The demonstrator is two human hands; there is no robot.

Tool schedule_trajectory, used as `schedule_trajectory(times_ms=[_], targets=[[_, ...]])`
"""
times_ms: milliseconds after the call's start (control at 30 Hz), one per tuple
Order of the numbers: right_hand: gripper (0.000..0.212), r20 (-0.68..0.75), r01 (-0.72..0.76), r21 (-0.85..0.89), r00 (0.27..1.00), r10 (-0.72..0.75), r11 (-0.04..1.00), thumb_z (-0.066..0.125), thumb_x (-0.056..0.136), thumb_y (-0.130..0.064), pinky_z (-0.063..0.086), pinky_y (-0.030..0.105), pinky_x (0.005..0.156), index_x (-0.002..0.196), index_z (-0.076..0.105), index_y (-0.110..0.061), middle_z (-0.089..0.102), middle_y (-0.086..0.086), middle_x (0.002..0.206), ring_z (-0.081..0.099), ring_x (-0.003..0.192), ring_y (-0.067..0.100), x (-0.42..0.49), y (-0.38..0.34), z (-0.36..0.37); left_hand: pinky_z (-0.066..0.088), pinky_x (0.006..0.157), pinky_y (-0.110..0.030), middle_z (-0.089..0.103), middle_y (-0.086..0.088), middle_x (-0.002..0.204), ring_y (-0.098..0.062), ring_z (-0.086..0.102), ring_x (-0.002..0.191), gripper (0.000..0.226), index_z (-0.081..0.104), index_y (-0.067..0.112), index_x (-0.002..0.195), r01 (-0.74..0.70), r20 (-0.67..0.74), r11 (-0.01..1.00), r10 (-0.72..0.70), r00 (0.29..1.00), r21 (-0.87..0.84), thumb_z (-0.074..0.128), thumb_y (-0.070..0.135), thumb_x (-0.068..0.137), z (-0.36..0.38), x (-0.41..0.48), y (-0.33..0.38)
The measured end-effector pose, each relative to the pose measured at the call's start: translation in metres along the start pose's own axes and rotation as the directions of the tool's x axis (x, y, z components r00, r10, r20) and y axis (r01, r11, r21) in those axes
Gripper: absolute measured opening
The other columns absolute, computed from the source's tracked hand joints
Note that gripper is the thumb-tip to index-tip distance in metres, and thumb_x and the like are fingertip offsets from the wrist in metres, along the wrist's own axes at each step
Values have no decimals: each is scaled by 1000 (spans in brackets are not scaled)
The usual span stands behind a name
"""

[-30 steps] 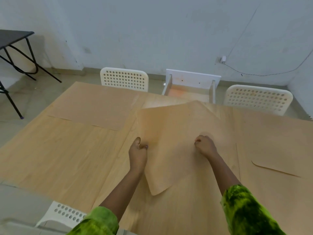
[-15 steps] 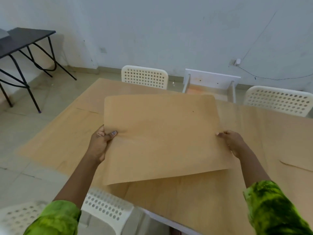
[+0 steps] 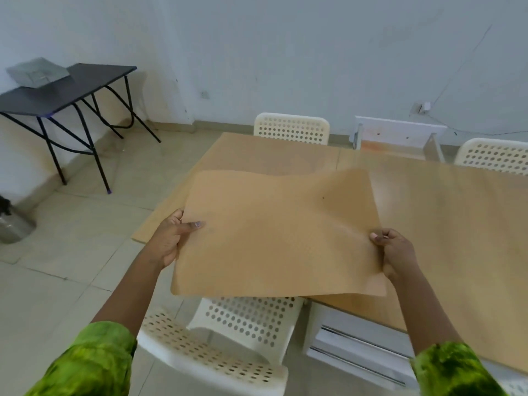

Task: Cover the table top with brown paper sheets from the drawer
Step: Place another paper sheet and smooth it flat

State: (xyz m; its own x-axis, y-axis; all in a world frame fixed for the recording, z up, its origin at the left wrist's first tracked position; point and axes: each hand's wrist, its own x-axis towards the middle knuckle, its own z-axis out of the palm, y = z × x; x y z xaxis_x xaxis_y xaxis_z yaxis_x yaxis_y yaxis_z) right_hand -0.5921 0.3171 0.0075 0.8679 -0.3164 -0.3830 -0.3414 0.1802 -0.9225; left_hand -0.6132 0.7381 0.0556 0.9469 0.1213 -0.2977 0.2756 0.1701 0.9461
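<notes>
Brown paper sheet (image 3: 280, 232) between left hand (image 3: 168, 241) and right hand (image 3: 395, 252), unmarked

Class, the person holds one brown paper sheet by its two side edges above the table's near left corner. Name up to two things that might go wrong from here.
1. The brown paper sheet is pinched only at its side edges by the left hand and right hand, and it sags between them, so it may crease or land crooked.
2. It hangs past the wooden table over the white perforated plastic chair; laid there, it might overhang and slide off.
</notes>
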Motion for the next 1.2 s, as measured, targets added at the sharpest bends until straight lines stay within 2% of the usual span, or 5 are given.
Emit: schedule_trajectory(times_ms=[233,400,567,933,1200], targets=[[19,-52,-94,-65,994,91,993,55,87,-6,40,36,70,70,59,-12,56,6,83,46,86,23,-8,21,55,48,72,-33,66,-6,107,-23,62,87,53,47,20,130,74,-137,951,-34,990,300,56,-5,84,-43,11,8],[11,-97,-143,-57,986,137,988,51,91,-3,47,43,86,82,57,-6,54,6,82,48,86,23,-18,30,94,45,74,-31,61,-7,95,-24,55,88,27,56,11,109,206,-265,897,-105,958,390,53,-4,87,-66,21,-14],[13,-184,-110,-97,979,91,989,50,90,0,39,30,55,82,60,-1,57,14,88,50,77,25,-10,54,132,48,73,-37,67,-17,100,-27,59,81,26,64,9,94,166,-326,865,-3,945,474,47,-8,83,-96,57,-16],[23,-450,-120,-312,892,-35,943,50,84,3,38,30,61,104,59,-6,57,11,94,51,82,26,-33,68,183,38,103,-40,38,-11,138,-29,44,123,66,28,15,145,24,34,565,-92,995,825,55,8,85,-155,162,-11],[44,-434,-139,-462,897,-86,876,42,85,7,37,28,67,127,52,-2,58,14,119,47,92,22,-30,65,194,39,102,-39,27,-12,135,-30,36,124,74,20,11,146,-36,73,320,-104,992,947,60,30,87,-153,194,-25]])
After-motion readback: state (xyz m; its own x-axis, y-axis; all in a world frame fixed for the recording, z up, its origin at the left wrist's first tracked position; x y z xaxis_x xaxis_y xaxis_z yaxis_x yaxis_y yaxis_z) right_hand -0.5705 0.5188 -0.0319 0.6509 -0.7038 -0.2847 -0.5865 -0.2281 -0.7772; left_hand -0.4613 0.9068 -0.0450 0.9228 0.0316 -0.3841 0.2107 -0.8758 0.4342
